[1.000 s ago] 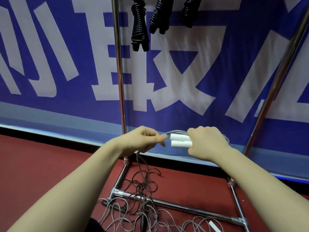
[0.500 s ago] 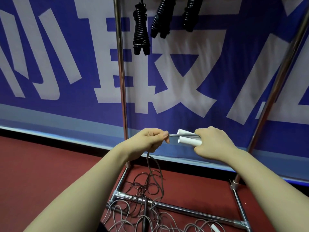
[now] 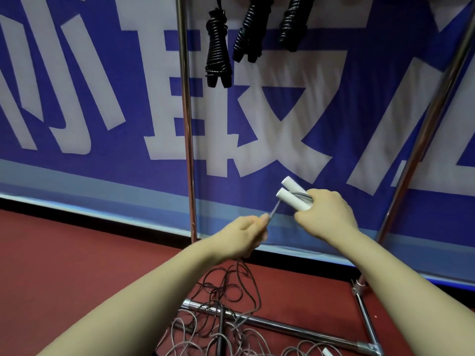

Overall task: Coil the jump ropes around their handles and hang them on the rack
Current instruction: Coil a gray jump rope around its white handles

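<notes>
Gripping two white handles (image 3: 293, 195) side by side in the right hand (image 3: 326, 214), fingers curled round their lower ends, free ends pointing up and to the left, in front of the blue banner (image 3: 334, 111). Pinching the grey rope (image 3: 273, 211) in the left hand (image 3: 241, 237), just below and left of the handles, thumb and fingers closed on it, holding the short stretch up to the handles taut. Showing what seems to be a turn or two of that rope lying across the handles beside the right fingers, the count being hidden under the hand. Letting the rest of the rope hang from under the left fist down to the red floor (image 3: 77, 253), running into a tangle of loose ropes (image 3: 218, 330) lying over the base bar (image 3: 282, 325) of the rack. Standing between the rack's left upright (image 3: 186, 124) and right upright (image 3: 424, 140), both hands well below the top. Seeing three black coiled ropes (image 3: 218, 52) hanging side by side at the top of the frame, each wound tight round its own handles, the leftmost hanging lowest. Catching one more white handle end (image 3: 327, 352) lying on the floor at the bottom edge, beside the base bar.
</notes>
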`<state>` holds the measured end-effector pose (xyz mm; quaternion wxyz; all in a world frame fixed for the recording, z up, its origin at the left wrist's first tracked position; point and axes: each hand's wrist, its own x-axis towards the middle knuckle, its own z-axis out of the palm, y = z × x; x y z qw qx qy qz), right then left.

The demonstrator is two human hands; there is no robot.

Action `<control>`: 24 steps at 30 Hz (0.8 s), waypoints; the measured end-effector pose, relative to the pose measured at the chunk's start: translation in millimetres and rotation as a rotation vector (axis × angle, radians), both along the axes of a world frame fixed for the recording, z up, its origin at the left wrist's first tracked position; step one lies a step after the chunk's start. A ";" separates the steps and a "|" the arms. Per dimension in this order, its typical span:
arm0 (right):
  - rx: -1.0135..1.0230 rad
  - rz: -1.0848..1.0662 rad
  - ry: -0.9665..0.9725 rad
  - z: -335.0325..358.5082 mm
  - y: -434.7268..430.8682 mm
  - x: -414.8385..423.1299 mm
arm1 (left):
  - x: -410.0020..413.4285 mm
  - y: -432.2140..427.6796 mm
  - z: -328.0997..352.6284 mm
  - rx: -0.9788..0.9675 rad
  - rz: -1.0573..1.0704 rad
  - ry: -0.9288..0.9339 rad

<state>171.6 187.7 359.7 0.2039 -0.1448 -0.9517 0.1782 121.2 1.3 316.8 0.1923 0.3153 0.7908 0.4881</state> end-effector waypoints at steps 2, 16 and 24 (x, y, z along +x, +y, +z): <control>0.106 -0.084 -0.053 0.3 7.3 2.4 | 17.5 9.0 1.2 -0.218 -0.072 0.265; 0.338 0.382 -0.288 -34.3 -42.9 14.0 | -30.4 -34.1 6.9 0.094 0.002 0.089; 0.036 -0.047 -0.061 -17.8 -8.6 -2.3 | 19.0 12.8 -13.1 -0.250 -0.165 0.142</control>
